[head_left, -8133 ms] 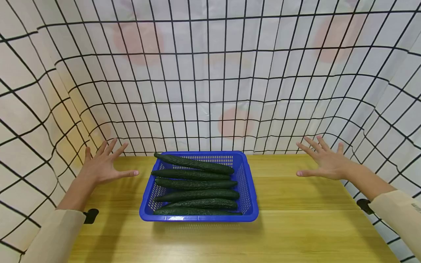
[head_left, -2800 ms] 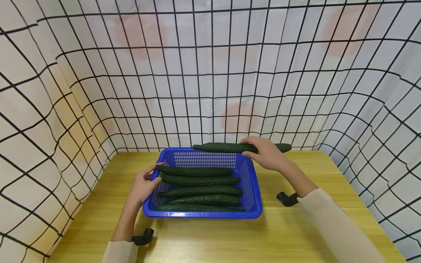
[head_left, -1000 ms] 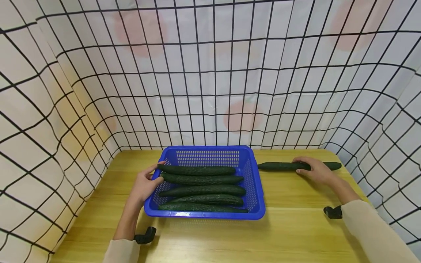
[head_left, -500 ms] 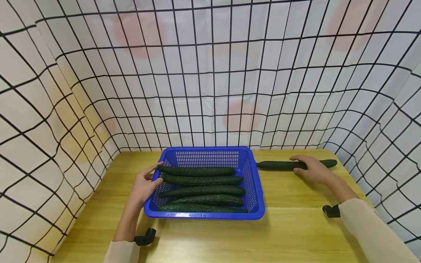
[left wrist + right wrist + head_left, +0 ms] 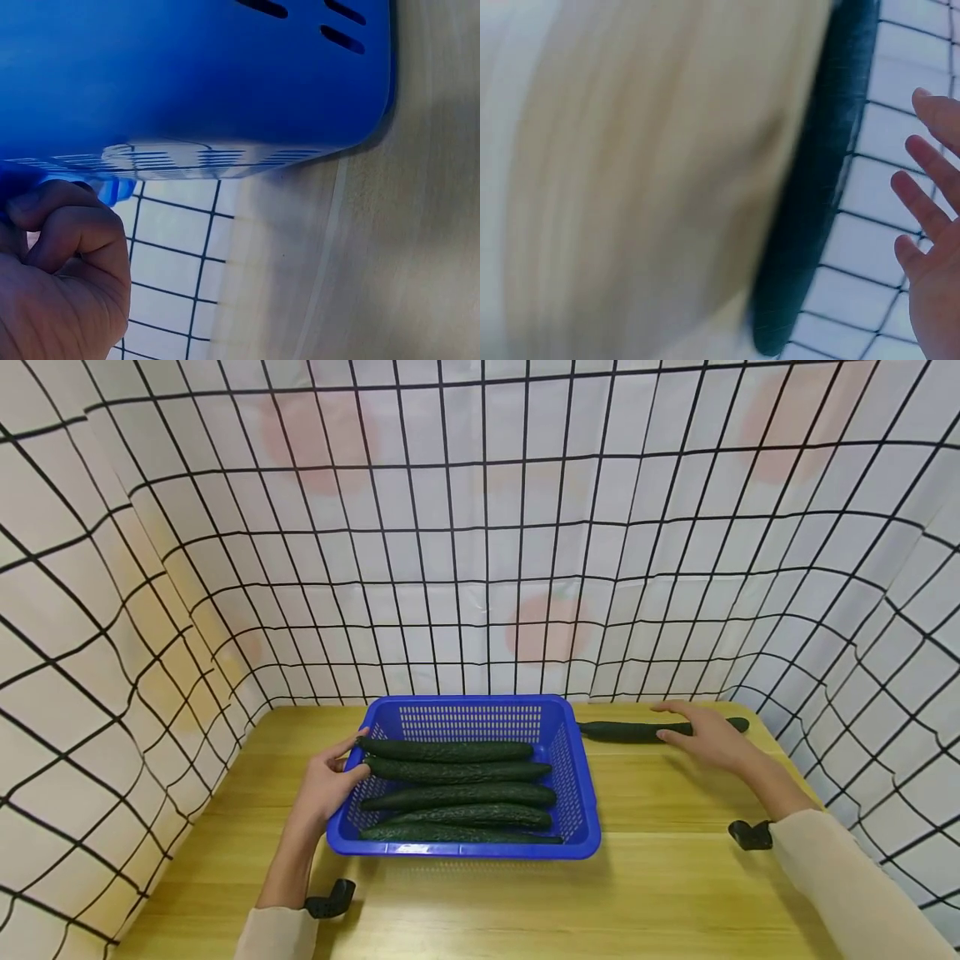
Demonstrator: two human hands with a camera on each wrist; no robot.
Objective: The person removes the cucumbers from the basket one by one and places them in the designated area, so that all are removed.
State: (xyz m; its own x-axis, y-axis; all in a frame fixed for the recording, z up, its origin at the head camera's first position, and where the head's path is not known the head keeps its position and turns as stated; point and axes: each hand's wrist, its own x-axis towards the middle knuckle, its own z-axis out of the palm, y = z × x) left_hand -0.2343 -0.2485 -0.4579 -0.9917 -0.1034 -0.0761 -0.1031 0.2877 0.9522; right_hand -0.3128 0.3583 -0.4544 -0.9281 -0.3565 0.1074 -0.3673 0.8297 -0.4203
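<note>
My left hand [image 5: 324,787] grips the left rim of a blue plastic basket [image 5: 465,850], its fingers curled over the edge; the left wrist view shows the bent fingers [image 5: 79,232] against the basket's side [image 5: 225,75]. Inside lie several dark green cucumbers [image 5: 465,794], side by side and lengthwise. One more cucumber [image 5: 622,732] rests on the table to the right of the basket, near the back edge. Over it is my right hand [image 5: 712,739] with fingers spread. In the right wrist view the hand [image 5: 937,247] stands apart from that cucumber [image 5: 810,195].
The wooden table [image 5: 480,910] reaches in front of the basket and to both sides. Black wire mesh [image 5: 465,560] over a white printed sheet encloses the back and both sides. A small black device sits at the left wrist [image 5: 332,899] and another at the right wrist [image 5: 750,835].
My right hand carried the rearmost cucumber out of the basket to the table on the right, slid it slightly back, and has just let go of it. My left hand took hold of the rim.
</note>
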